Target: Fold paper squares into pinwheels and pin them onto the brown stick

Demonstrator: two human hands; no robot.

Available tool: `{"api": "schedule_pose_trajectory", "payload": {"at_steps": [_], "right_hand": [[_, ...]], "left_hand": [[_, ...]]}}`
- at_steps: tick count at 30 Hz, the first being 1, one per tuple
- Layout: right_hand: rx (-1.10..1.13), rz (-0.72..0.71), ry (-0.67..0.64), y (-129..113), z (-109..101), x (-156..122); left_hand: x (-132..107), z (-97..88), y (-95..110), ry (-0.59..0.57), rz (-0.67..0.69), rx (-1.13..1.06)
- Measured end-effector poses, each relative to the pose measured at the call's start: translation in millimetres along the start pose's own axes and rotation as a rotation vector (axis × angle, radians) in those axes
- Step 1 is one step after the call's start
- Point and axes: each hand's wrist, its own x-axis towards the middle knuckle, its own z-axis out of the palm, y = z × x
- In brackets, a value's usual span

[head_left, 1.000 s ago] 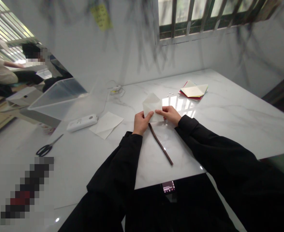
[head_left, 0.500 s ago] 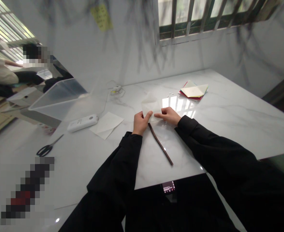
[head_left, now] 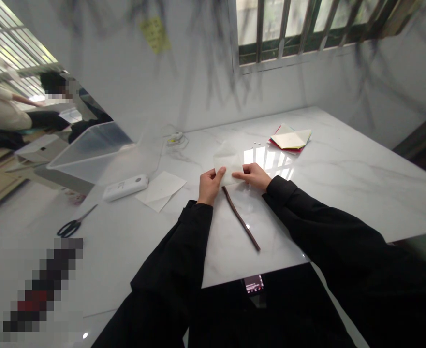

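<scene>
Between my two hands is a sheet of pale, thin paper (head_left: 228, 161), held just above the white marbled table. My left hand (head_left: 210, 185) pinches its left lower edge with the thumb on top. On the right side, my right hand (head_left: 255, 176) grips the paper with thumb and forefinger. A thin brown stick (head_left: 241, 218) lies below the paper, slanting toward the table's front edge; its upper end meets the paper's lower edge, and I cannot tell whether it goes on underneath. To the left of my left hand lies another creased white sheet (head_left: 162, 190).
A white power bank-like device (head_left: 125, 187) and black-handled scissors (head_left: 75, 222) lie to the left. A clear plastic bin (head_left: 85, 150) stands behind them. Coloured papers (head_left: 291, 139) are stacked at the back right. Small white bits (head_left: 255, 144) lie near them. Another person (head_left: 6, 106) sits at far left.
The view has shifted slightly. Both hands keep nearly the same hold on the paper, and the stick stays where it was.
</scene>
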Motion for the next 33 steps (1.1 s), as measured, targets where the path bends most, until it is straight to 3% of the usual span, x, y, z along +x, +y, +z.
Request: {"api": "schedule_pose_trajectory", "payload": {"at_steps": [7, 12, 19, 22, 27, 33], "right_hand": [[-0.012, -0.017, -0.025, 4, -2, 3], [0.063, -0.007, 0.098, 8, -4, 8], [0.109, 0.005, 0.170, 10, -5, 8], [0.052, 0.023, 0.117, 9, -4, 7], [-0.238, 0.023, 0.020, 8, -6, 5], [-0.235, 0.017, -0.096, 3, -7, 3]], "left_hand": [[0, -0.6, -1, -0.015, 0.006, 0.027], [0, -1.9, 1, -0.059, -0.005, 0.049], [-1, -3.0, 4, -0.087, -0.009, 0.089], [2, -4.9, 2, -0.050, 0.000, 0.086], [4, -6.8, 1, -0.003, -0.002, 0.085], [4, -6.8, 3, 0.055, 0.004, 0.075]]}}
